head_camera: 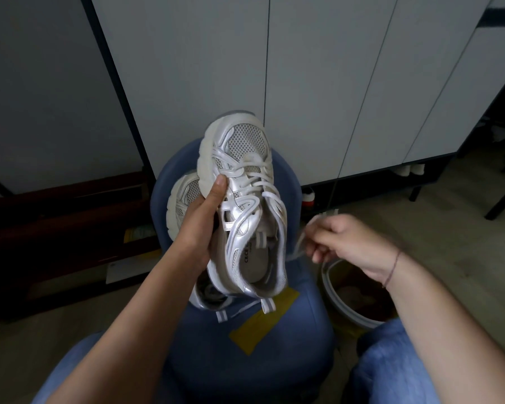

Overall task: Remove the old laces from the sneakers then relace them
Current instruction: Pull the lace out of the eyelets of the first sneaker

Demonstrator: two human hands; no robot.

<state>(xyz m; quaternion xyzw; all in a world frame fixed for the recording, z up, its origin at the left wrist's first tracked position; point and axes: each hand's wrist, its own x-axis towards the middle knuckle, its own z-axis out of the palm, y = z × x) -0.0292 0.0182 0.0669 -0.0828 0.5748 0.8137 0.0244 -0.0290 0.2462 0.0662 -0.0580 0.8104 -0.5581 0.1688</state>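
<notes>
My left hand [200, 220] grips a white and silver sneaker [245, 199] by its side and holds it up, toe pointing away. White laces [258, 177] still cross its eyelets. To the right of the shoe, my right hand [344, 243] pinches a blurred white lace end [302, 240]. The second sneaker [184, 199] lies on the blue chair [245, 360] below, mostly hidden behind my left hand and the held shoe.
Yellow tape patches [260, 325] mark the chair seat. A round white bin [350, 295] stands on the floor to the right. White cabinet doors [303, 83] rise behind the chair, dark furniture [56, 217] sits at left, and my jeans-clad knees [397, 368] frame the bottom.
</notes>
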